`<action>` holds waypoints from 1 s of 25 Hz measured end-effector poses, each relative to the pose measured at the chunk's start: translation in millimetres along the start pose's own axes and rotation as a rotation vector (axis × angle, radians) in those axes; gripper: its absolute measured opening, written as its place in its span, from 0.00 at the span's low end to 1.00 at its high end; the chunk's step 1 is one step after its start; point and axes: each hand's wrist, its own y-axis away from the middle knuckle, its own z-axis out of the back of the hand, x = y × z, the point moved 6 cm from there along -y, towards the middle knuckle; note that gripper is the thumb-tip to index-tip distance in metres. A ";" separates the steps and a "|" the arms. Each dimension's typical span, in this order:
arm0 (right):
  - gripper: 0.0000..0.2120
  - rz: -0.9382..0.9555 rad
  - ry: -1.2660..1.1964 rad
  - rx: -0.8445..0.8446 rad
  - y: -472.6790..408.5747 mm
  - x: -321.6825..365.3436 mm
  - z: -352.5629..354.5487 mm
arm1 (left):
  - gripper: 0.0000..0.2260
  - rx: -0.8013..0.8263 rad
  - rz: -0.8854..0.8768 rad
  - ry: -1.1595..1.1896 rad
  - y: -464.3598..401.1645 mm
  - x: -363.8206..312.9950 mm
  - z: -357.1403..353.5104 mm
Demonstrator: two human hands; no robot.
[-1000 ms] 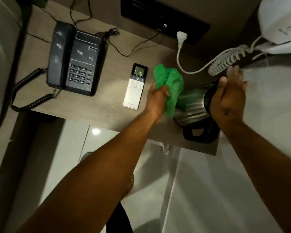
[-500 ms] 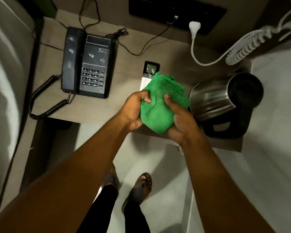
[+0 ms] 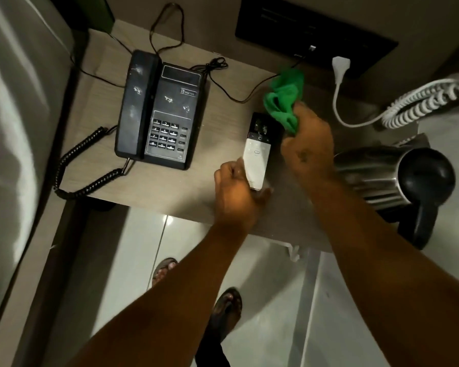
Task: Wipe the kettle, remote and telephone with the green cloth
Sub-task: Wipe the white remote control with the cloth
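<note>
The hands have split apart since half a second ago: back then both were bunched on the green cloth [image 3: 284, 100] at the centre, and now the right hand [image 3: 306, 152] alone has it, fingers closed round a crumpled wad that sticks out toward the upper middle of the frame, just above the top of the remote [image 3: 259, 149]. The left hand [image 3: 236, 193] has dropped to the remote's lower end and pinches it between fingers and thumb; whether the remote is lifted off the bench [image 3: 154, 186] or lying flat, I cannot tell. The remote is a slim bar, white over its lower part with a dark glossy screen on top, now uncovered where the cloth hid most of it before. The cloth looks soft and fuzzy, its upper folds smeared by motion blur. The kettle [image 3: 376, 176] sits at centre right, ribbed shiny steel with a black lid and a black handle, its left flank hidden behind the right forearm. The telephone [image 3: 161, 115], matte black plastic with a smudged handset and a grey keypad, rests at upper left, its coiled black cord looping off the bench's edge. A white plug [image 3: 341, 67] and a curly white cord [image 3: 424, 102] run out of the frame at upper right. Sandalled feet show below on the glossy floor tiles.
</note>
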 end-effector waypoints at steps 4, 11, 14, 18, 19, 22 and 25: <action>0.40 0.214 0.370 0.421 6.4 3.4 -61.5 | 0.34 -0.063 0.030 -0.018 -5.1 3.7 -8.9; 0.37 0.346 0.473 0.513 44.0 -0.7 -66.1 | 0.32 -0.139 0.044 -0.017 0.3 2.6 -3.5; 0.37 0.279 0.454 0.529 7.8 2.1 -72.3 | 0.32 -0.151 0.058 -0.006 1.2 4.4 -2.3; 0.37 0.204 0.384 0.514 -3.9 0.3 -73.2 | 0.33 -0.151 0.065 -0.019 2.3 4.7 -4.4; 0.37 0.248 0.373 0.519 14.0 -0.6 -71.6 | 0.32 -0.149 0.068 -0.024 1.9 4.3 -4.6; 0.36 0.292 0.391 0.556 21.4 -7.4 -67.9 | 0.32 -0.186 0.033 -0.018 3.4 4.7 -3.3; 0.34 0.179 0.373 0.523 -25.4 -8.9 -70.6 | 0.32 -0.221 -0.004 -0.055 5.1 9.0 -4.7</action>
